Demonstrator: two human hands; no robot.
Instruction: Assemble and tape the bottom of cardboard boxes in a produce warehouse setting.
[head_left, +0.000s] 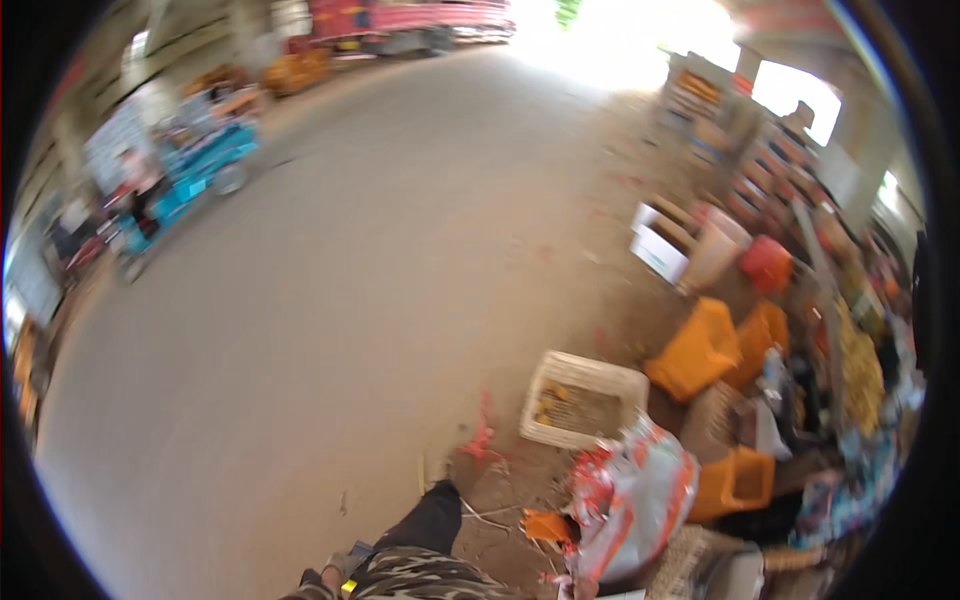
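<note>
At the lower edge, my left hand (pixel 332 577) shows in part beside my camouflage clothing (pixel 430 572). It is blurred, and its fingers cannot be made out. A small grey object (pixel 358 551) and a bit of yellow lie close to it. To the right, a white plastic bag (pixel 635 500) with orange-red stripes bulges up from the lower edge. Where the bag narrows, a small skin-toned patch may be part of my right hand (pixel 587 588), too smeared to tell whether it grips the bag. Beyond the bag stands a cream plastic crate (pixel 585 398) with a few yellow-orange pieces inside.
Orange baskets (pixel 697 348), a white carton (pixel 660 245), a red bag (pixel 766 264) and stacked crates (pixel 770 170) crowd the right side. A blue three-wheeled cart (pixel 205 165) with a person beside it stands left. A red truck (pixel 410 22) is at the back. Concrete floor (pixel 330 260) stretches between.
</note>
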